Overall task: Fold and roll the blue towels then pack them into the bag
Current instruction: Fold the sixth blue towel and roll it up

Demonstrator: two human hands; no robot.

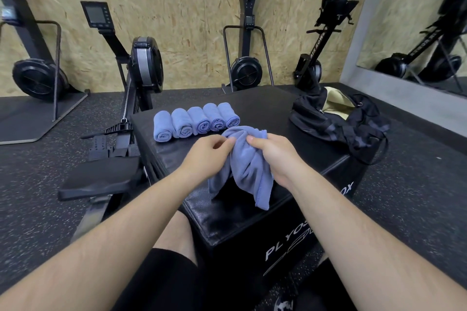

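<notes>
**Head view: the last loose towel, held over the box.** The loose blue towel [249, 171] hangs bunched above the near half of the black box [267, 106]. Its lower folds drape toward the box's front edge, and it is unclear whether they touch the top. The left hand [209, 151] pinches the towel's upper edge between thumb and fingertips. The right hand [270, 153] grasps the same edge just beside it, fingers curled round a gathered fold.

Five rolled towels [197, 121] lie touching in a row on the far left part of the box, with their spiral ends toward the person. The bag [338, 118] sits on the box's far right corner with its mouth open on a pale lining, and no towel is visible inside it. Rowing machines [144, 63] stand beyond the box's far side.

**Step in hand (judged):** finding the corners of the last towel so that it can be spread and folded. Rolling appears nearly complete, and packing has not begun.

**To do it well:**
- Slide the two hands apart along the hem until each holds a corner, then shake once so the twist falls out.
- Lay the cloth flat on the bare near part of the box, clear of the finished row.
- Fold it lengthwise to the width of the finished rolls, with the edges matched.
- Roll it tightly from one short end, pressing evenly so the spiral does not cone.
</notes>
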